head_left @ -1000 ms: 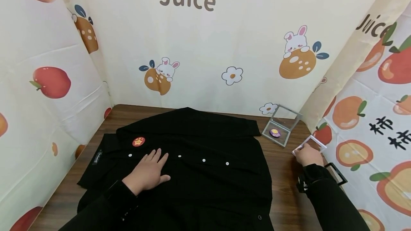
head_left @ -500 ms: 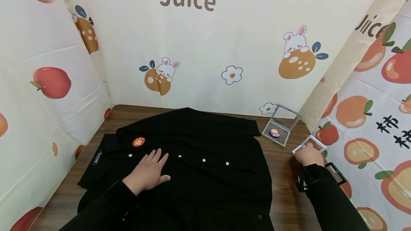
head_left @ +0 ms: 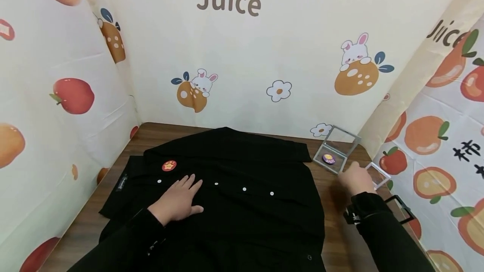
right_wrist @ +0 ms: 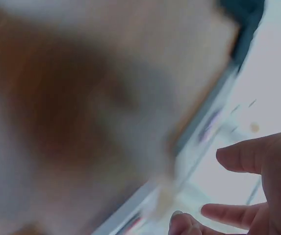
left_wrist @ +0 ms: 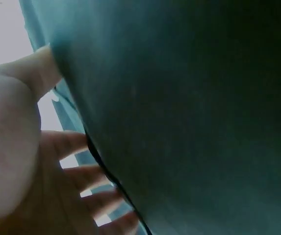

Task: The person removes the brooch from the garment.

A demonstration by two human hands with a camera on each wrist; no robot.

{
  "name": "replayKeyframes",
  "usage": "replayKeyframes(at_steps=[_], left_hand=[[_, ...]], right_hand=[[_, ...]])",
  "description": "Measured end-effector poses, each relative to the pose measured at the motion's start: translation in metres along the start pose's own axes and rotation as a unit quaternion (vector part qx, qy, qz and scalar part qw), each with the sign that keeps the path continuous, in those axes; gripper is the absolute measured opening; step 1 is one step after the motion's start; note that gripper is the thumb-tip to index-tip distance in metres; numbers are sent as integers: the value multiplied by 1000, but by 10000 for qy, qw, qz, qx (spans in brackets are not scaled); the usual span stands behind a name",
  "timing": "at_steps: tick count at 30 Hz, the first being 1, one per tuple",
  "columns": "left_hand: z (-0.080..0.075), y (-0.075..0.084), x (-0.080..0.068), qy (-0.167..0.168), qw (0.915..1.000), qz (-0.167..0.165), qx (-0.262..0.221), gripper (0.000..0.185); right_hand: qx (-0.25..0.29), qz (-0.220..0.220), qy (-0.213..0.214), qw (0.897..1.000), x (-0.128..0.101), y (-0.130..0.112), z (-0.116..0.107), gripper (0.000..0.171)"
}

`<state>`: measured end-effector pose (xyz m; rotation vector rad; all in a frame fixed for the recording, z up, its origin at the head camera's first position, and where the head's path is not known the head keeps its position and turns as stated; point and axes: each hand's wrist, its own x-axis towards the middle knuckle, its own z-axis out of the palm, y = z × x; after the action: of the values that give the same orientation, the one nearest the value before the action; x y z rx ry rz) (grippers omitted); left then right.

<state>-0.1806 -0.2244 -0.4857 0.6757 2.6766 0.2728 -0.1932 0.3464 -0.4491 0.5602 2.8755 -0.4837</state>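
while the left hand (head_left: 177,201) lies flat on the black shirt (head_left: 234,188), the right hand (head_left: 355,179), its grip loose and empty, should approach the open clear case (head_left: 334,154) squarely to lift its purple badge (head_left: 328,158).

A dark brown wooden surface (head_left: 159,134) stands between three cream cloth walls (head_left: 287,41) printed with oranges, rabbits, flowers and the word "Juice".

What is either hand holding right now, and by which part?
Nothing is held. The left hand rests flat on the black shirt; the right hand hovers empty between the two clear boxes.
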Motion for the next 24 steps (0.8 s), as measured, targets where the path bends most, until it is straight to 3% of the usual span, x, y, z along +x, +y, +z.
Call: replayKeyframes(at_steps=[3, 6, 11, 17, 20, 24], left_hand=[[-7, -14, 0, 67, 9984, 111, -544, 91], [-20, -37, -4, 445, 9946, 260, -901, 87], [-47, -76, -13, 1139, 9902, 174, -795, 74], [-63, -115, -16, 1274, 9904, -102, -521, 71], [-61, -128, -14, 1222, 9913, -227, -422, 73], [-55, -139, -10, 1120, 9922, -367, -395, 77]], right_hand=[[15, -560, 99, 9984, -10, -40, -1, 65], [31, -1072, 77, 9942, -19, -88, 2, 65], [-64, -1850, 337, 9821, -33, -166, 16, 61], [-293, -2893, 229, 9565, -60, -247, 48, 56], [-585, -3345, 115, 9405, -72, -283, 67, 56], [-1086, -3958, 29, 9119, -81, -325, 94, 56]])
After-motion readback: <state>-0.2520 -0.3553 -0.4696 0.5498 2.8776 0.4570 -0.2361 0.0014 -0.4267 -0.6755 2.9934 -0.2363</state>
